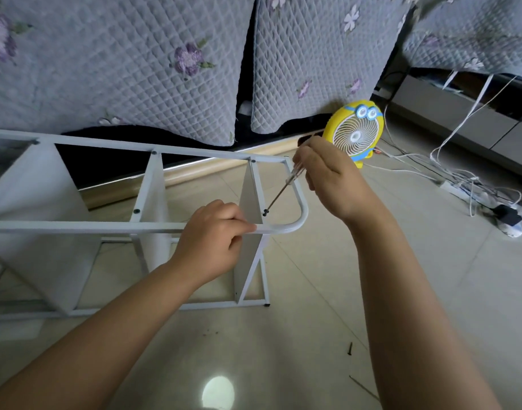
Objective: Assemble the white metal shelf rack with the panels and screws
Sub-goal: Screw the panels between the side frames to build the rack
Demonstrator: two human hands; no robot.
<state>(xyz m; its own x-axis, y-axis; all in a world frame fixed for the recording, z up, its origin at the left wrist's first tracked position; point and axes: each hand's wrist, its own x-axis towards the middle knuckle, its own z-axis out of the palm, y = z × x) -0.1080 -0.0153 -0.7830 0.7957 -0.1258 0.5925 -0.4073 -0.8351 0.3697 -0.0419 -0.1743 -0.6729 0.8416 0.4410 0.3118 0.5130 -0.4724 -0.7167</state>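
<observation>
The white metal shelf rack (76,225) lies on its side on the tiled floor, with several white panels (251,199) fixed between its tube rails. My left hand (212,241) grips the near rail beside the curved end of the frame. My right hand (325,176) holds a screwdriver (283,187) by its clear handle, shaft slanting down to the left. Its tip sits on a dark screw (265,213) in the edge of the rightmost panel. Another dark screw (349,349) lies loose on the floor near my right forearm.
A yellow cartoon desk fan (356,133) stands on the floor behind my right hand. White cables and a power strip (461,187) trail at the right. A sofa with grey quilted floral covers (135,63) fills the background. Light glare (217,392) shows on the tiles.
</observation>
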